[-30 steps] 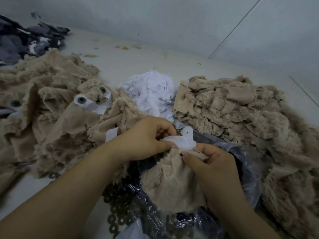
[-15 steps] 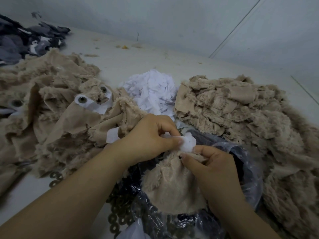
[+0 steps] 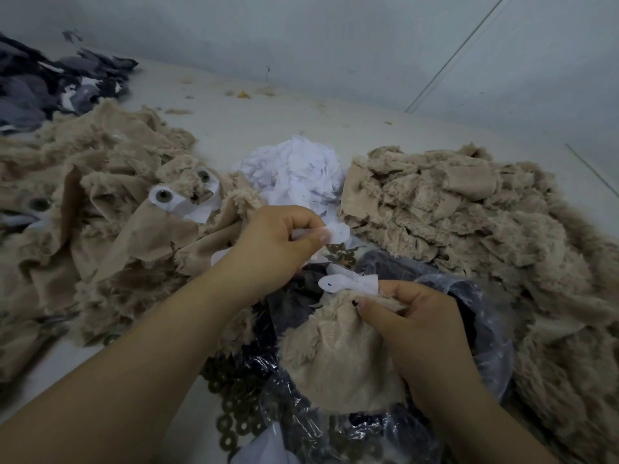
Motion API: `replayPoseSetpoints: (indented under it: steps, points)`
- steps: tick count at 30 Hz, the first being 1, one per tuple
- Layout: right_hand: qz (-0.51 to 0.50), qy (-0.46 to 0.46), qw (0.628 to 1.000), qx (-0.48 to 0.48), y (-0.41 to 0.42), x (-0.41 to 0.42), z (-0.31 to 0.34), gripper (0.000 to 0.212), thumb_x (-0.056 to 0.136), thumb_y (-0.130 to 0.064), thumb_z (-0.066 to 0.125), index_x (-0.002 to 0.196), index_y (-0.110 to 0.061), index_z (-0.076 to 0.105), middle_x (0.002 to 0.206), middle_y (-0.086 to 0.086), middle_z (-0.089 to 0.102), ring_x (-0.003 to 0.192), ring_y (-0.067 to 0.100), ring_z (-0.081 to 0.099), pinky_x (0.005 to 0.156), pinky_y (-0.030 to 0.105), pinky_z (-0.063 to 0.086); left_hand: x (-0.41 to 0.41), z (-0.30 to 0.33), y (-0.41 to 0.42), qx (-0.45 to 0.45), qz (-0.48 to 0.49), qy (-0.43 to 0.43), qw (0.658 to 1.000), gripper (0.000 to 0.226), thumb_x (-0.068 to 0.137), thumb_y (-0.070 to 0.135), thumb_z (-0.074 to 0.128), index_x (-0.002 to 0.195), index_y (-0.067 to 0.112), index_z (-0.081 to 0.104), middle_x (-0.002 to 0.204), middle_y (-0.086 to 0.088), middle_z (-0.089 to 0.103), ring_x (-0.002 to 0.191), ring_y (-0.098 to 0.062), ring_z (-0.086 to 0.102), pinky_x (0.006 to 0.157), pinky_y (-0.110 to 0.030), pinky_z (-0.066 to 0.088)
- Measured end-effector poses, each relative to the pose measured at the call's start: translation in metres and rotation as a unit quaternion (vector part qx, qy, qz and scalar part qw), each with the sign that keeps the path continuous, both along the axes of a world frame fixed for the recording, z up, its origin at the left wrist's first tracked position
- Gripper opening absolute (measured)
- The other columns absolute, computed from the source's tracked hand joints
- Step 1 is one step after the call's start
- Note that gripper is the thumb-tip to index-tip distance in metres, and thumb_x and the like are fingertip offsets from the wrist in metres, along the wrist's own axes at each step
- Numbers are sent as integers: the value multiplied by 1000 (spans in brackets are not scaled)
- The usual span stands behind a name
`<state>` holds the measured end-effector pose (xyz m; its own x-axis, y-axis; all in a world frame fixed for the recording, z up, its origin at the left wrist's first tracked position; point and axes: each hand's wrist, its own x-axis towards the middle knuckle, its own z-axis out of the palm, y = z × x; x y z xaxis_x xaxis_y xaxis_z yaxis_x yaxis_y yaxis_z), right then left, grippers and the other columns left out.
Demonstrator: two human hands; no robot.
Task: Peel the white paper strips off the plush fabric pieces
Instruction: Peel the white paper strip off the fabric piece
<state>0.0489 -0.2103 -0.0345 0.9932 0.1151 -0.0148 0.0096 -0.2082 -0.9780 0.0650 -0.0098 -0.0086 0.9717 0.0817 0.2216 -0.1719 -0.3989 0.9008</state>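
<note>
Paper strip [image 3: 336,233]: torn-off piece pinched in left hand [image 3: 274,246]; right hand [image 3: 412,316] gripped plush piece [image 3: 338,356]. Remaining paper [image 3: 348,283] likely needed peeling next.

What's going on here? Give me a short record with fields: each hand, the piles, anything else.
left hand: pinches a torn white paper piece
right hand: holds a beige plush piece with a white paper strip at its top edge
left pile: plush with paper and eyes
right pile: plush
middle: paper scrap heap
under the hands: clear plastic bag
</note>
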Motion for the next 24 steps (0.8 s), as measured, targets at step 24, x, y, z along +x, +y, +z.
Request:
replayPoseSetpoints:
  steps: [24]
  points:
    - [79,12,997,-20,-1,-22,10,20,81,-10,79,92,-27,75,85,-2,78,78,15,74,71,33,63,-57,20,-30,82,78,-97,989,18,85,23,75,68,24,72,54,15,62,48,3,56,47,-7,40]
